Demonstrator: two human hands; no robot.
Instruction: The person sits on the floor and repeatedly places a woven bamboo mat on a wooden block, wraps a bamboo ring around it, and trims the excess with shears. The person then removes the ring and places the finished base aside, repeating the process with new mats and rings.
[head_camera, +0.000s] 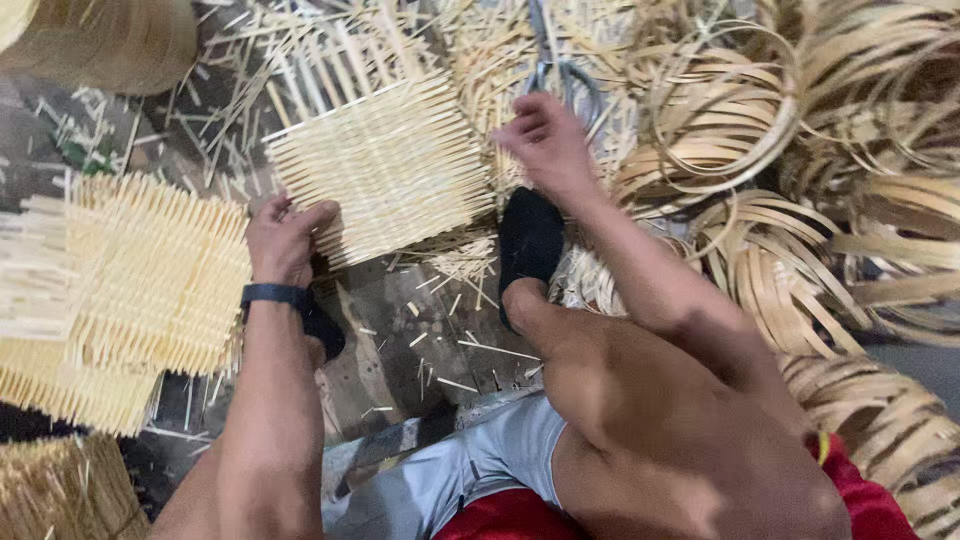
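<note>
A square woven mat of pale bamboo strips (385, 165) lies on the floor in front of me. My left hand (283, 237), with a dark band on the wrist, grips its near left corner. Past the mat's right edge my right hand (545, 140) hovers with the fingers loosely curled and nothing in them. Just beyond it lie metal scissors (565, 72). My foot in a black sock (530, 245) rests below the right hand, with my bent bare knee behind it.
A stack of finished woven mats (120, 290) sits at the left. Coils of bamboo hoops (780, 170) fill the right side. Loose splinters and strips litter the dark floor (420, 330). More bundled strips (100, 40) lie at the top left.
</note>
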